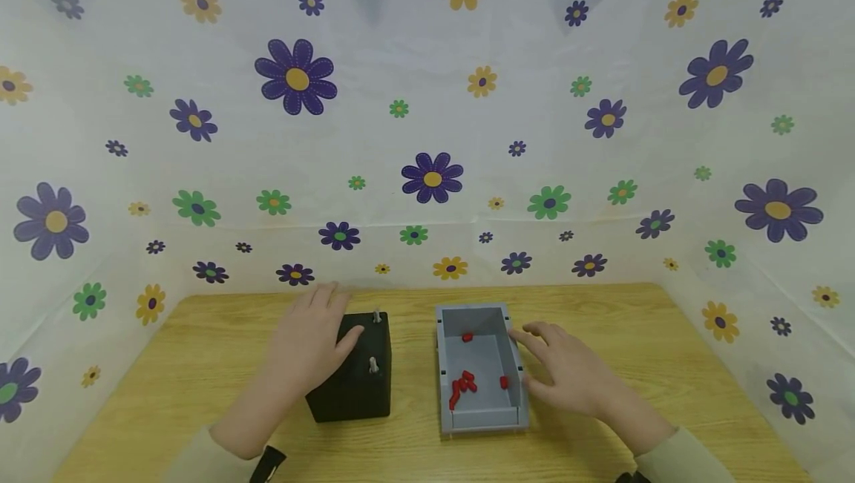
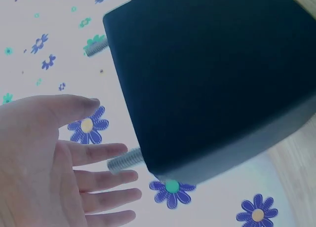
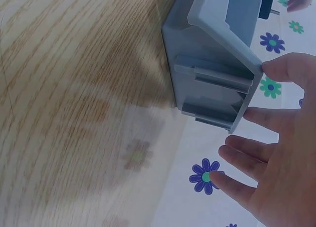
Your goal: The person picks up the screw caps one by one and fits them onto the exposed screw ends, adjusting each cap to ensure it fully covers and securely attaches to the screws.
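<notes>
A black block [image 1: 350, 401] stands on the wooden table, with threaded metal studs [image 1: 373, 365] sticking up from its top. My left hand [image 1: 310, 338] hovers at the block's left side and top, its fingers stretched out and holding nothing. In the left wrist view, these fingers are near a stud [image 2: 124, 160]; whether they touch it I cannot tell. To the right, a grey plastic bin [image 1: 485, 418] contains several small red pieces [image 1: 469, 380]. My right hand [image 1: 568, 372] is at the bin's right wall, thumb and index fingertip at its edge [image 3: 254, 71], other fingers extended.
The wooden table [image 1: 414, 453] carries the block and the bin side by side, with a gap between them. White cloth [image 1: 374, 149] with printed flowers rises behind the table and along both sides.
</notes>
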Motion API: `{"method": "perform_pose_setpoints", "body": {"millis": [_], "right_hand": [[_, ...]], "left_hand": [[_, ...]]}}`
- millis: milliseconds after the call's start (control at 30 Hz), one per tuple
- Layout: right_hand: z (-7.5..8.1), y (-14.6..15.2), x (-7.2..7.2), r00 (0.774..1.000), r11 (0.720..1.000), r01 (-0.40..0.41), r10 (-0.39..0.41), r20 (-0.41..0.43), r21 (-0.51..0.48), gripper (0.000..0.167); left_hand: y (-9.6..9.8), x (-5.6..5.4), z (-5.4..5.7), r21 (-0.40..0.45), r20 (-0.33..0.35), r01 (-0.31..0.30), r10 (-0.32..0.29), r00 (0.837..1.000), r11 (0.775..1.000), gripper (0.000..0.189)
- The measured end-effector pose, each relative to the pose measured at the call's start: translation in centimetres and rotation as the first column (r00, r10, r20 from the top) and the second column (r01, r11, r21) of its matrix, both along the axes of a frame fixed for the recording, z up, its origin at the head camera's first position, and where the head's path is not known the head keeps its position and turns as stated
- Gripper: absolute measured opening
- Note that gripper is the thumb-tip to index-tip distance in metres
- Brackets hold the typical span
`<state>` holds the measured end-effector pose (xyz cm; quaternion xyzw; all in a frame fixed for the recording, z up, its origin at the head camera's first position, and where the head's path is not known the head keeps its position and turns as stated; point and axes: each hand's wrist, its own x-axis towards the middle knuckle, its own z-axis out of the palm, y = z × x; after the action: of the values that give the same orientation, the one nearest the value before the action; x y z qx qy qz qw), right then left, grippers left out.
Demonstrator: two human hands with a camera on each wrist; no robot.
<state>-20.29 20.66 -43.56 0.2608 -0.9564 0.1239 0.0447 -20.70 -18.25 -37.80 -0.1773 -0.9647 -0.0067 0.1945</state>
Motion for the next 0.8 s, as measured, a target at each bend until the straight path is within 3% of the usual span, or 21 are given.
{"method": "perform_pose_setpoints", "body": {"millis": [567,800], "right_hand": [[-0.1,0.0,0.1,1.0,1.0,0.019,-0.019,0.002,0.012,0.061],[-0.2,0.0,0.2,1.0,1.0,0.019,-0.019,0.001,0.004,0.06]], "left_hand": [[-3.3,-1.4,-1.2,0.08,0.14,-0.106,0.094,0.986,0.991,0.051],[-4.1,-1.3,-1.5,0.108,0.19,-0.138,0.116,0.975,0.984,0.051]]}}
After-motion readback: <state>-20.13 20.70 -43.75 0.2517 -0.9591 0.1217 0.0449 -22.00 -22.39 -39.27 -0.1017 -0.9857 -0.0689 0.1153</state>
